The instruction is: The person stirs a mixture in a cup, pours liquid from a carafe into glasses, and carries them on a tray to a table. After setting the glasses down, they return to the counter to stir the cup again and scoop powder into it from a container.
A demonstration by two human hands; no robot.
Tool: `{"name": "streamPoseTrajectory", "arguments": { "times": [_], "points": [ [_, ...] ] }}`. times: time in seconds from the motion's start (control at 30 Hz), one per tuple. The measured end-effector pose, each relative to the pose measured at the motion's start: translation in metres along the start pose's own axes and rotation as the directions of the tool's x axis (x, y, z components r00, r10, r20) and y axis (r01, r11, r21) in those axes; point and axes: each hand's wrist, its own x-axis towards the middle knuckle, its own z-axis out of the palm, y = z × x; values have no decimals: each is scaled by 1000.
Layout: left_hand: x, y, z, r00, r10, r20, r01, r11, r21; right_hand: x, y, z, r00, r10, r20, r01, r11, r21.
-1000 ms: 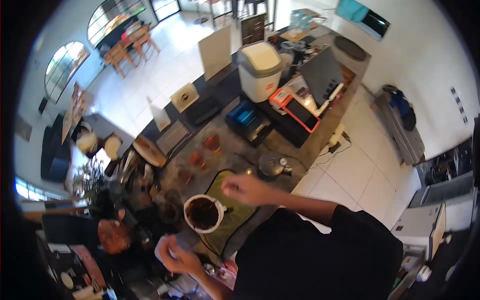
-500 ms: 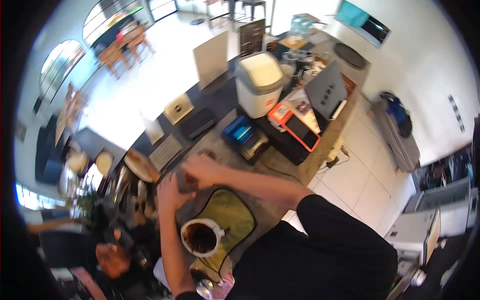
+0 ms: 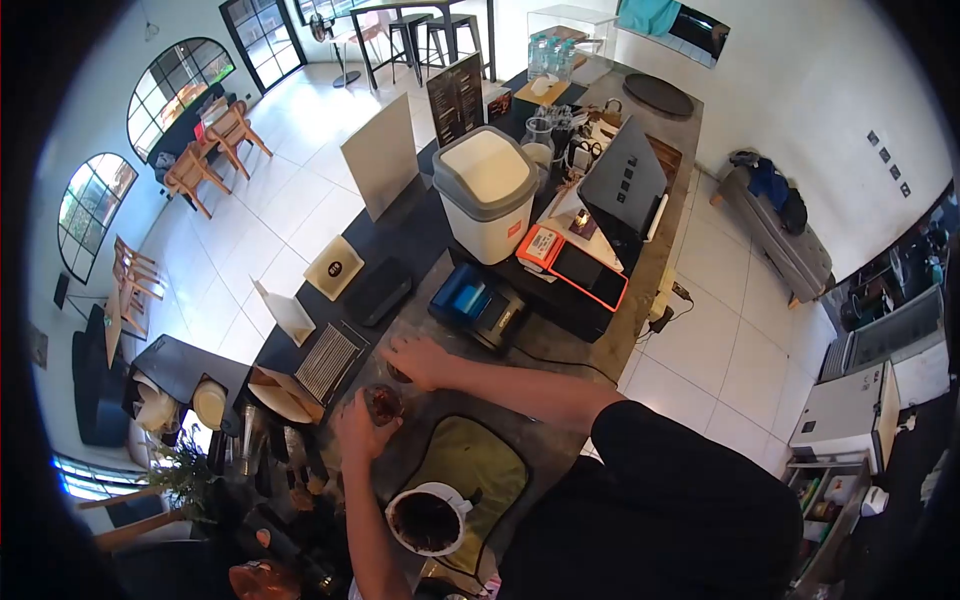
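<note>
My left hand point(image 3: 362, 428) is wrapped round the side of a small clear glass point(image 3: 386, 404) with dark reddish-brown contents. Just beyond it, my right hand point(image 3: 418, 362) is closed over something dark, mostly hidden under the fingers; I cannot make out what it is. Both hands are low over the counter, close together. Nearer my body a white mug-like pitcher point(image 3: 460, 497) with a dark brown inside stands by my left forearm, on the edge of an olive-green cloth point(image 3: 475, 455).
Beyond my right hand sit a blue-and-black printer point(image 3: 478, 305), an orange card terminal point(image 3: 575, 268), a white bin point(image 3: 487, 215) and a tablet on a stand point(image 3: 628, 185). A slatted drip tray point(image 3: 333, 362) lies ahead. Tools and a plant point(image 3: 185, 475) crowd the left.
The view has shifted and become sharper. My hands have moved slightly apart, and the glass in my left hand now shows clearly.
</note>
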Motion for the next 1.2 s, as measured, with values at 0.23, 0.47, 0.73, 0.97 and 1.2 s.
{"name": "streamPoseTrajectory", "arguments": {
  "times": [0.23,0.47,0.73,0.97,1.2],
  "points": [
    [-1,-2,5,988,82,-134,-96,990,-103,-9,3,1,995,-8,-97,5,1000,-30],
    [-1,7,-13,975,49,-217,-97,972,-216,-42,-16,-47,989,25,-148,-31,999,-38],
    [-30,57,-86,921,131,-367,-316,803,-506,-150,-60,-125,870,-42,-492,102,990,96],
    [-96,134,-118,847,250,-469,-490,709,-507,-286,-74,-154,754,84,-652,120,958,262],
    [-174,257,-90,802,337,-492,-569,681,-461,-440,-51,-141,659,431,-617,-120,870,479]
  ]
}}
